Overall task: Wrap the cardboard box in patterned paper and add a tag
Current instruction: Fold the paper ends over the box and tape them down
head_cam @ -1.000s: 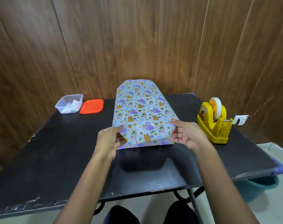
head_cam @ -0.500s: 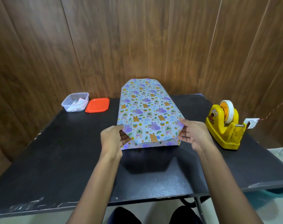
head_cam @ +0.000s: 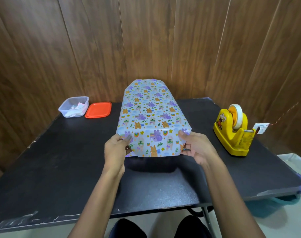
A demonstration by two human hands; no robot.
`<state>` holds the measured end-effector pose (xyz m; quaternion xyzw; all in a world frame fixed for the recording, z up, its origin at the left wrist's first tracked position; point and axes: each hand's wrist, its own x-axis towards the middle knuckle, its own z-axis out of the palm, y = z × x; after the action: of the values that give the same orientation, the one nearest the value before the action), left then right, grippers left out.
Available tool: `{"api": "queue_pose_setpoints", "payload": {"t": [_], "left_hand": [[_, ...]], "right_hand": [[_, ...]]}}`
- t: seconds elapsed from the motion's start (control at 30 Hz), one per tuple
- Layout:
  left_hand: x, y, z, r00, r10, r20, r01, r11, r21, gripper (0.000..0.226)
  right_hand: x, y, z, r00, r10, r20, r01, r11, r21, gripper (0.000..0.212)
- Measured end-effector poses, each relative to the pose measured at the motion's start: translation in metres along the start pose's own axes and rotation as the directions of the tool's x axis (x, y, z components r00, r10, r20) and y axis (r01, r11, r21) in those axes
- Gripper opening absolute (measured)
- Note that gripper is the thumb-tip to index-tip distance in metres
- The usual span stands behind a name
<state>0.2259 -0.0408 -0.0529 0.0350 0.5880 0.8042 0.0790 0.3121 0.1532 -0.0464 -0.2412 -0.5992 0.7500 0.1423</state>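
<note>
The box point(head_cam: 151, 115) lies lengthwise on the black table point(head_cam: 60, 160), covered in pale blue paper printed with purple and orange animals. Its near end flap is folded down toward me. My left hand point(head_cam: 116, 150) pinches the near left corner of the paper, thumb on top. My right hand point(head_cam: 196, 146) holds the near right corner the same way, fingers curled under the fold. A small white tag point(head_cam: 261, 128) sticks out of the yellow tape dispenser point(head_cam: 232, 133) at the right.
A clear plastic tub point(head_cam: 74, 107) with paper scraps and its orange lid point(head_cam: 98, 110) sit at the back left. Wood panel walls close in behind and on both sides. A teal bin point(head_cam: 273, 206) stands below the table's right edge.
Both hands stay on the near corners of the paper; the near flap now lies folded further down over the box end. The camera view has shifted slightly.
</note>
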Motion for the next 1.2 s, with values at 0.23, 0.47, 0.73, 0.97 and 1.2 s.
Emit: {"api": "queue_pose_setpoints", "payload": {"t": [0.23, 0.47, 0.73, 0.97, 1.2], "left_hand": [[0.004, -0.013, -0.005, 0.998, 0.057, 0.028, -0.057, 0.998, 0.008, 0.011], [0.002, -0.036, -0.004, 0.997, 0.074, -0.021, -0.071, 0.99, 0.12, 0.019], [0.006, -0.049, 0.004, 0.953, 0.248, -0.174, -0.12, 0.837, 0.534, 0.032], [0.012, -0.034, -0.007, 0.833, 0.553, -0.01, -0.196, 0.312, 0.93, 0.045], [0.042, -0.02, -0.012, 0.508, 0.582, 0.634, -0.466, -0.434, 0.771, 0.099]], "right_hand": [[0.002, 0.015, -0.003, 0.999, -0.048, -0.003, 0.047, 0.995, -0.088, 0.009], [0.004, 0.031, 0.001, 0.991, -0.115, -0.062, 0.105, 0.985, -0.138, 0.019], [0.008, 0.043, 0.007, 0.959, -0.224, -0.173, 0.154, 0.926, -0.346, 0.029], [0.013, 0.044, 0.015, 0.928, -0.318, -0.193, 0.172, 0.827, -0.536, 0.026], [0.027, 0.039, 0.007, 0.928, -0.33, -0.174, 0.157, 0.768, -0.621, 0.029]]}}
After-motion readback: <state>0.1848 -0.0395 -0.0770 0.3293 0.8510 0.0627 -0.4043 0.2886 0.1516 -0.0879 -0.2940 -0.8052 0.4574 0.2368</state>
